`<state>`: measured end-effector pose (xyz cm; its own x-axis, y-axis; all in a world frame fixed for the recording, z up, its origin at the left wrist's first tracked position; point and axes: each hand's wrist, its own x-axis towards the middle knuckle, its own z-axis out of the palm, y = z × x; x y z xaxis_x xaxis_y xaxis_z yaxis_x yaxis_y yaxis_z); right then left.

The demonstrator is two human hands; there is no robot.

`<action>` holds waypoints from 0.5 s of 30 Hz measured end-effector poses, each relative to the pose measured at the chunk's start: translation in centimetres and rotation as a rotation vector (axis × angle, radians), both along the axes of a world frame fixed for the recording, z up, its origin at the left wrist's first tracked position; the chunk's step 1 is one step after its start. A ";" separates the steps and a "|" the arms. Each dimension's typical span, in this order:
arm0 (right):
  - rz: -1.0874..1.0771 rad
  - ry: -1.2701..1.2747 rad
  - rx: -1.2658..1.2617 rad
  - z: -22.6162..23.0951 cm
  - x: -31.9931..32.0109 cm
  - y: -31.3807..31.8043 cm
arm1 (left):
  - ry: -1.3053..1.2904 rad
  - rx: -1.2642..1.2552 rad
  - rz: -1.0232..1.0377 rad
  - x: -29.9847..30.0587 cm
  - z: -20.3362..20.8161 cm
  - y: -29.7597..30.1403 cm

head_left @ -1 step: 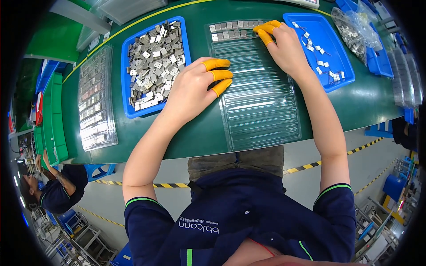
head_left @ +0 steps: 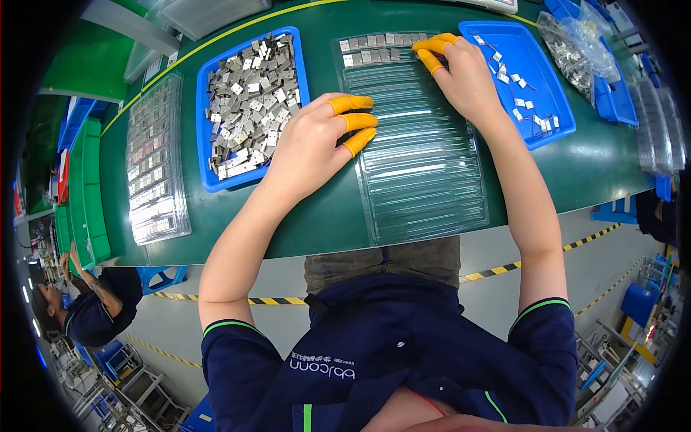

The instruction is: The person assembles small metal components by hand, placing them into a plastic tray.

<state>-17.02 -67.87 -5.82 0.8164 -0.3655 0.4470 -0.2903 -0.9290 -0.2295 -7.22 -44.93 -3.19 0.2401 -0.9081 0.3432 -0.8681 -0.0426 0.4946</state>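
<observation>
A clear plastic tray with long narrow ribs (head_left: 425, 194) lies in front of me on the green table. Small silver connector shells (head_left: 368, 57) fill part of its two farthest rows. My right hand (head_left: 464, 79), in yellow finger cots, has its fingertips pressed together at the right end of those rows; whatever they pinch is hidden. Over the tray's left edge, my left hand (head_left: 309, 144) rests with its cot-covered fingers stretched out and slightly apart, holding nothing. Left of it, a blue bin (head_left: 203, 137) is heaped with loose silver connector shells.
A blue tray (head_left: 509, 50) at right holds scattered small white pieces with thin wires. Farther right lies a clear bag of metal parts (head_left: 568, 61). A filled clear tray (head_left: 155, 165) and a green bin (head_left: 93, 194) stand at left. Another person (head_left: 101, 309) sits beyond.
</observation>
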 end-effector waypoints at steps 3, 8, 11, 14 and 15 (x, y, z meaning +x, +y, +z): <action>-0.043 -0.037 0.205 0.8 0.5 0.6 | -0.005 0.004 0.005 0.0 -0.1 0.1; -0.171 -0.011 0.246 1.0 1.3 0.8 | 0.003 0.008 0.008 0.0 -0.1 0.1; -0.178 -0.033 0.234 0.6 1.5 0.3 | 0.002 0.015 0.006 -0.1 0.0 0.0; -0.164 -0.080 0.307 0.4 1.5 0.2 | 0.001 0.024 0.003 -0.1 0.1 0.0; -0.129 -0.116 0.341 0.5 1.5 0.3 | -0.002 0.021 0.000 -0.1 0.1 0.0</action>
